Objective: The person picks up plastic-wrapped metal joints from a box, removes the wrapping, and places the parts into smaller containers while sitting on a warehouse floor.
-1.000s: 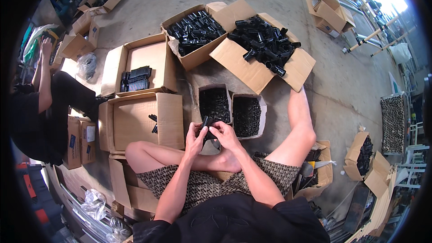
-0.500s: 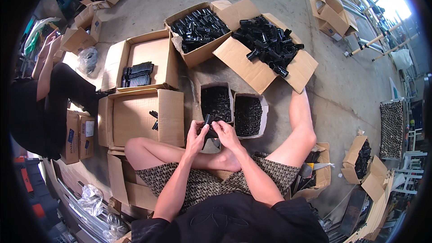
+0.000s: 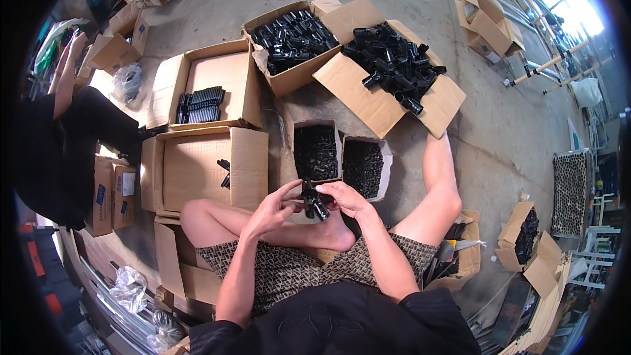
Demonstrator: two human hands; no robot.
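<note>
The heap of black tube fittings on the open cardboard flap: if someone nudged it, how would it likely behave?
The fittings look like rigid moulded plastic, so probably stiff and light. They lie loosely heaped on a flat flap with no wall, and some sit at its edge, so a nudge would likely scatter them. Their rounded tube shape suggests loose ones might roll.

Open brown cardboard boxes (image 3: pixel 217 85) ringed the floor, two small white-rimmed cartons (image 3: pixel 338 135) stood centre, white labels (image 3: pixel 127 184) marked left-hand boxes
</note>
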